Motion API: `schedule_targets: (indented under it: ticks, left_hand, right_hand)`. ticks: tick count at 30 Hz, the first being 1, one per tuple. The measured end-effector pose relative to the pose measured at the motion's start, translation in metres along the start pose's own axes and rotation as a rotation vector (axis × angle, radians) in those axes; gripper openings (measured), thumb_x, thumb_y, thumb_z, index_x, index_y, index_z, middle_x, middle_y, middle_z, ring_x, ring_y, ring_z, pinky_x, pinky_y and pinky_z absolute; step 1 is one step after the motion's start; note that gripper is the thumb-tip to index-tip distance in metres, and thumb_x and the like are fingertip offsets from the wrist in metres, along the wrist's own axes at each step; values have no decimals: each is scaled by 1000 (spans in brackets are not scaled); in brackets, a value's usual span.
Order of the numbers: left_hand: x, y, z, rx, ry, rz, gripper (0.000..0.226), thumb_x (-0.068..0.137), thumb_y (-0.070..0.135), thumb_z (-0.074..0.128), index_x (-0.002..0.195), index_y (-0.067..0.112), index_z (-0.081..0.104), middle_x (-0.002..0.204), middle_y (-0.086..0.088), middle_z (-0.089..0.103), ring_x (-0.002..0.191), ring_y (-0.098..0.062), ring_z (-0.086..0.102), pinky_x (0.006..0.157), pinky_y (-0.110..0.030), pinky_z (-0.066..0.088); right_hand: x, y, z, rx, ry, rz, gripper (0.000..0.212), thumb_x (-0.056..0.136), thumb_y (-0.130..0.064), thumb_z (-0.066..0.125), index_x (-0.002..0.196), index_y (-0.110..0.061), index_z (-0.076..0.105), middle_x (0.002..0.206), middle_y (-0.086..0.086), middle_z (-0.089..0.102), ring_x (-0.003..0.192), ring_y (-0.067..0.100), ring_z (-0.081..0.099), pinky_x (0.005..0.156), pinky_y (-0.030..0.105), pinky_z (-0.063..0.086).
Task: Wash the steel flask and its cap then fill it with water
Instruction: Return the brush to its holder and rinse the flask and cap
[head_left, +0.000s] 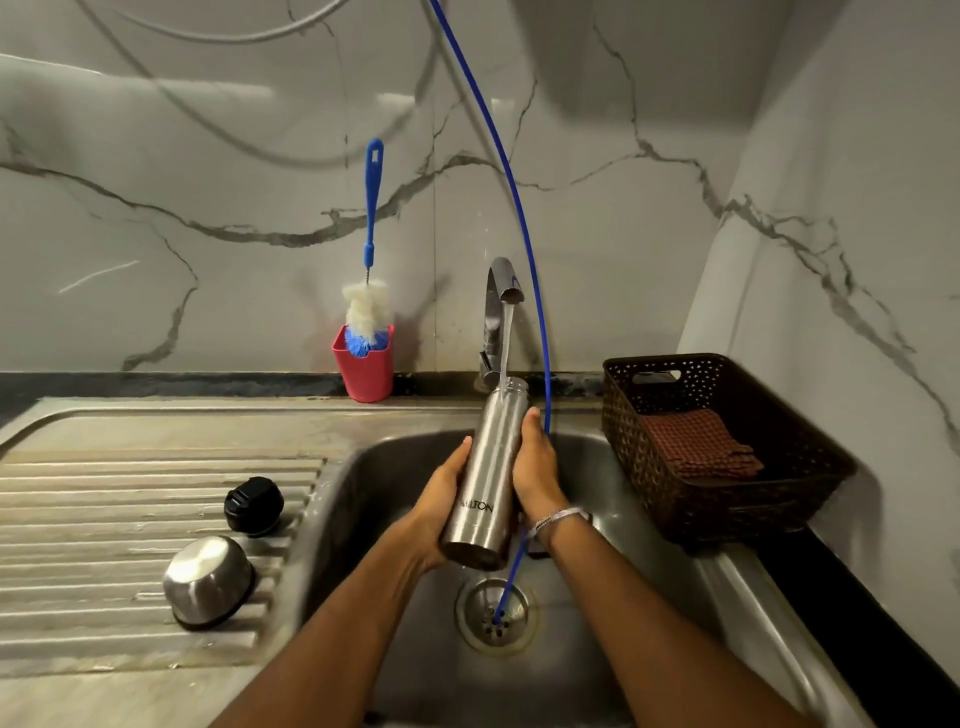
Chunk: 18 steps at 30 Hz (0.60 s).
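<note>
Both hands, left (441, 499) and right (535, 467), grip the tilted steel flask (485, 473) under the running tap (501, 291).

brushed steel flask (485, 467), glossy marble wall (208, 156)

Steel flask (485, 467) open, tilted under tap stream.

Steel flask (485, 467) body: printed brand, probably "MILTON", first letters blurred.
</note>
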<state>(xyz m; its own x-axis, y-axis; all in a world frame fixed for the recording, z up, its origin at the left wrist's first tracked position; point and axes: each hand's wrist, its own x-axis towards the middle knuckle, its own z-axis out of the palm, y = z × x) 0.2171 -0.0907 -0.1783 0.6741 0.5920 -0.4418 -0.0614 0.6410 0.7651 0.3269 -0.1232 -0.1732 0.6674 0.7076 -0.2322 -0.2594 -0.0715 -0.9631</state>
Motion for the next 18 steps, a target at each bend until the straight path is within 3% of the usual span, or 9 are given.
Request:
schedule_targets:
  ticks: [5,8,12,15,18]
  left_hand:
    - [6,-4,-10,-132,-74,-76,63,96,56,53,120,-1,64,92,-25,69,72,-37,67,69,-46,57]
    - [14,-3,-10,-126,-5,-44,61,96,56,54,115,1,67,90,-21,72,72,-31,69,70,-41,58]
    - [27,-3,-1,150,161,156,53,100,58,46,113,12,71,101,-16,77,91,-29,74,89,-44,58]
    - [31,-12,0,458,310,370,48,106,54,34,107,21,70,103,-9,75,96,-20,71,91,-37,56]
    - [30,-20,5,527,336,515,37,109,45,31,108,26,63,109,-3,69,102,-14,66,92,-31,52]
  right_hand:
    - [7,-1,0,69,-25,122,66,99,-68,32,124,-14,61,107,15,71,91,27,71,76,34,57]
    - [4,5,3,69,-42,195,61,98,-68,36,107,-14,64,99,13,72,86,25,70,73,34,56]
    - [2,20,3,7,38,209,58,100,-63,33,106,-15,65,105,14,71,96,28,69,97,44,53]
    - [-4,29,2,-15,109,154,48,105,-53,30,93,-19,63,100,10,69,87,23,65,91,38,51]
    - [-8,36,7,-74,167,87,57,104,-56,28,112,-15,66,116,13,69,102,28,66,100,44,50]
